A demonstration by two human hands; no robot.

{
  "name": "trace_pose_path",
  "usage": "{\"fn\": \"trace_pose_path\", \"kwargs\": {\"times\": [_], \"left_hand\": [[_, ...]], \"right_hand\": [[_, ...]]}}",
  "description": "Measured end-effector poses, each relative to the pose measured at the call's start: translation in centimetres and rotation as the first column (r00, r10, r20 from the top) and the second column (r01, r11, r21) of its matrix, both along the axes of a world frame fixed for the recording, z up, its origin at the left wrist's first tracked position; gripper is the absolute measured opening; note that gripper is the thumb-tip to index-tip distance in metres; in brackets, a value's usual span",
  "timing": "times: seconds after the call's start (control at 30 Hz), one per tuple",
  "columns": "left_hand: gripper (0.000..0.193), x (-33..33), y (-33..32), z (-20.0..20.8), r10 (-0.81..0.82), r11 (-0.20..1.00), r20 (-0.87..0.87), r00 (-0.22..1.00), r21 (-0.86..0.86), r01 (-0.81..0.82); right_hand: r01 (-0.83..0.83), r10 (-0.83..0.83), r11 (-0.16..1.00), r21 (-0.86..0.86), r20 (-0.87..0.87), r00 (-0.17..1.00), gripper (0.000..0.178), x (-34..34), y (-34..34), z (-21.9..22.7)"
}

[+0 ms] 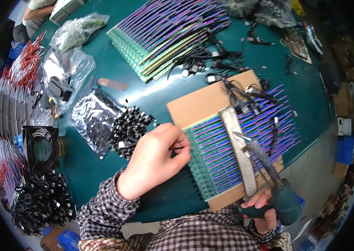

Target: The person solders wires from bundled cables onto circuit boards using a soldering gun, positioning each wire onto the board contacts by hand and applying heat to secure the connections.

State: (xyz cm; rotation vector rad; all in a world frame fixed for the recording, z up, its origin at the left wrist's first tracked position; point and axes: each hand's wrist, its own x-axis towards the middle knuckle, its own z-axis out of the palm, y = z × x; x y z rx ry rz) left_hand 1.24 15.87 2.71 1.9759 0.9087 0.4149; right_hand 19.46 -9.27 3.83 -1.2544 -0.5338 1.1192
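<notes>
My left hand [154, 157] is closed in a pinch on a small black part at the left edge of a green circuit board panel [202, 163]. Rows of pink and blue wires [223, 159] run rightward from the panel. A whitish metal bar [236, 146] lies across them. Fingers of my right hand [266, 225] wrap round a dark green soldering gun [288, 205], its tip pointing up-left over the bar. Beneath the panel is a brown cardboard sheet [202, 102]. Beside my left hand sits a pile of small black connectors [131, 127].
A clear bag of black parts [95, 119] lies left of the pile. More wired panels [143, 50] are stacked at the back, near loose black cables [198, 62]. A black fan [41, 148] and bundled black cables [43, 201] stand far left. Another person's arm [38, 12] shows at top left.
</notes>
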Motion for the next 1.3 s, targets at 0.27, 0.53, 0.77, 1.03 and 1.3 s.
{"fn": "trace_pose_path", "kwargs": {"times": [0.27,0.53,0.77,1.03,1.3], "left_hand": [[0.021,5.3,-2.8,3.9,-0.126,0.796,0.045,0.991,0.600,0.074],[0.032,17.7,2.4,0.5,-0.437,0.758,0.112,0.893,0.580,0.298],[0.010,20.6,2.7,1.1,-0.361,0.835,0.424,0.831,0.544,0.084],[0.008,12.9,0.9,7.9,-0.192,0.898,0.479,0.857,0.437,-0.043],[0.020,5.3,-7.7,5.9,-0.196,0.977,0.469,0.861,0.019,0.212]], "right_hand": [[0.345,-0.350,0.860,0.376,-0.058,0.935,0.053,4.1,2.1,0.5],[0.458,-0.447,0.784,0.418,-0.131,0.885,0.050,5.7,0.9,-0.1],[0.530,-0.515,0.726,0.439,-0.164,0.841,0.048,7.5,0.1,-0.4],[0.250,-0.414,0.834,0.493,0.257,0.873,0.044,6.7,5.8,3.8],[-0.095,0.024,0.983,0.155,0.404,0.914,0.042,4.0,8.7,6.4]]}}
